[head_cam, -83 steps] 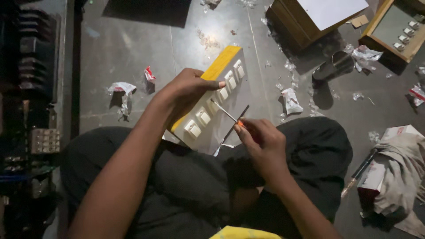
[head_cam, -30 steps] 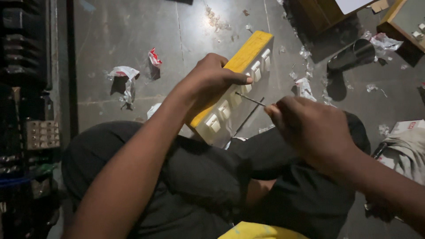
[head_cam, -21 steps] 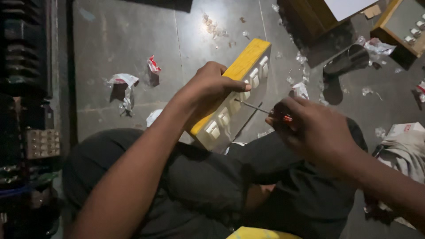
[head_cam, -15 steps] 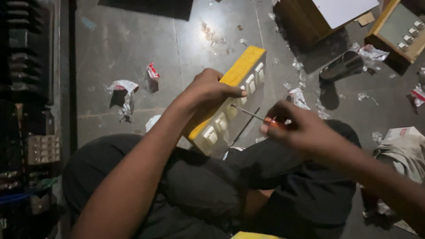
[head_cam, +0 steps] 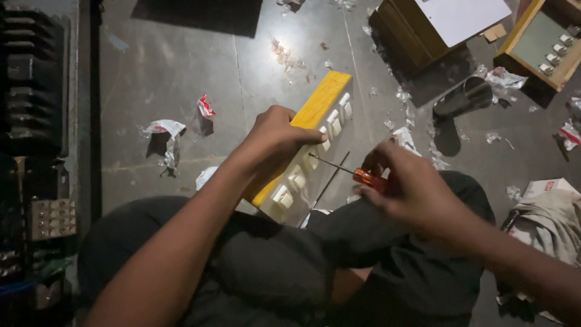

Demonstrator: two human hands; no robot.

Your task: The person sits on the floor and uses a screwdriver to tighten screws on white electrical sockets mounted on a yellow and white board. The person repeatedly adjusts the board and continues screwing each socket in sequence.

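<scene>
A long switch box with a yellow wooden side and a pale face carrying a row of white rocker switches leans tilted against the seated person's dark-trousered legs, its far end reaching out over the grey floor. The left hand is clenched over the box's yellow edge, fingers wrapped onto the face. The right hand grips a screwdriver by its orange translucent handle; the thin metal shaft points at the face near the middle switches. Crumpled wrappers litter the smooth floor. A steel cup lies beside wooden boxes at the upper right.
</scene>
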